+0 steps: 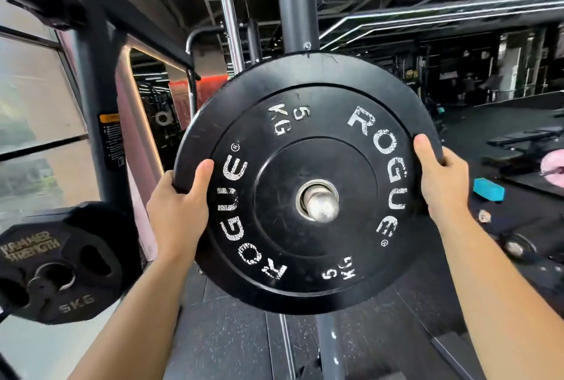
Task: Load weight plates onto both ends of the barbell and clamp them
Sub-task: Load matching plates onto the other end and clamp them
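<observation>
A round black rubber weight plate (317, 153) fills the middle of the frame. Its matte face is scuffed and stepped in concentric rings, with worn white lettering that reads ROGUE twice and 5 KG twice. The lettering sits turned at an angle. A polished steel ring (300, 193) lines its centre hole, and the rounded, dull-metal end of the barbell sleeve (322, 208) pokes through it, low in the ring.

The left hand (177, 208) grasps the plate's rim at centre left. Its thumb (206, 178) is pressed flat on the face, and its fingers are wrapped behind the edge, mostly out of sight. The right hand (442, 184) grips the opposite rim at centre right in the same way, with its thumb (425, 153) lying on the outer band and its fingers curled behind. Both forearms reach up from the bottom corners.

At the lower left a second, many-sided black plate (70, 297) with oval grip holes, marked 5KG, hangs on a peg (41, 285). Above it stands a dark grey steel rack upright (91, 74) bearing a warning label. A chrome rod (227, 13) and another painted post (294, 7) rise behind the held plate at top centre. The floor (229, 334) along the bottom is dark speckled rubber, and a small teal block (488, 189) lies at centre right.
</observation>
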